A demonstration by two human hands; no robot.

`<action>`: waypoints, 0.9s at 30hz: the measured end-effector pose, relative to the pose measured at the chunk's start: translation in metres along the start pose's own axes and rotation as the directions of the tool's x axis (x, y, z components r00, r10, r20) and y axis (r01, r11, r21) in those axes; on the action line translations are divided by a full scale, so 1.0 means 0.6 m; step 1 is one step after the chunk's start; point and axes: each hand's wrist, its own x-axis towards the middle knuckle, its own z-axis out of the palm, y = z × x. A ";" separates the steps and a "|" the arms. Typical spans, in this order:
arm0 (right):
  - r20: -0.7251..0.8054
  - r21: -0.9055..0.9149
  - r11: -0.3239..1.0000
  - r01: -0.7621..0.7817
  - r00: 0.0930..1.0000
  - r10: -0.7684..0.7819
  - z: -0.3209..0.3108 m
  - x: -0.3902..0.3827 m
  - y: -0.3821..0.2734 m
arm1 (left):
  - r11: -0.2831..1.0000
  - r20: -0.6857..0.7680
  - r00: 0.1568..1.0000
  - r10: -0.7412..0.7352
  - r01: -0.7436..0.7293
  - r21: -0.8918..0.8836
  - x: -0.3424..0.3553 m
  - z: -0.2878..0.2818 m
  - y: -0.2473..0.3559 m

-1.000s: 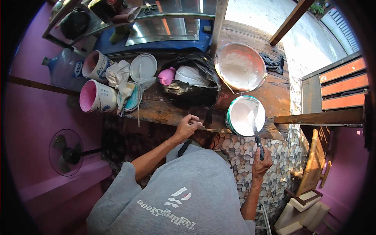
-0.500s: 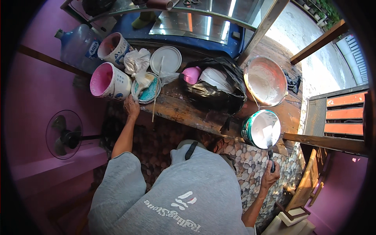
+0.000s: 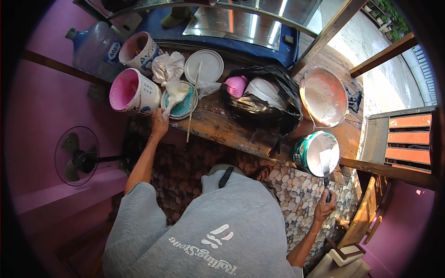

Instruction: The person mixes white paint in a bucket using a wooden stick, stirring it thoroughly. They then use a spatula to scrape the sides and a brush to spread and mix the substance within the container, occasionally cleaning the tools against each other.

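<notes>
- Left hand (image 3: pixel 159 124): fingers closed on a crumpled plastic bag (image 3: pixel 175 95) lying across the teal can lid (image 3: pixel 185 105), just beside the pink-stained bucket (image 3: pixel 133 92).
- Right hand (image 3: pixel 325 207): fingers wrapped round the handle of a putty knife (image 3: pixel 327 162), its blade resting in the teal can (image 3: pixel 317 153) of white filler at the bench edge (image 3: pixel 222 132).
- Step in hand, probably: clearing the bag while the blade loads; next calls for a level lift.
</notes>
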 end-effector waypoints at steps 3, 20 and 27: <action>0.012 0.022 1.000 -0.008 1.000 0.008 0.009 -0.001 0.027 | 0.995 -0.015 0.997 0.072 -0.071 0.070 -0.027 -0.017 0.012; 0.154 0.175 0.977 -0.119 0.984 0.092 -0.006 0.008 0.031 | 0.175 0.401 0.766 -0.503 0.544 -0.820 -0.073 -0.028 0.137; 0.161 0.180 0.976 -0.123 0.982 0.094 -0.009 0.014 0.023 | 0.286 0.351 0.794 -0.496 0.531 -0.798 -0.075 -0.028 0.105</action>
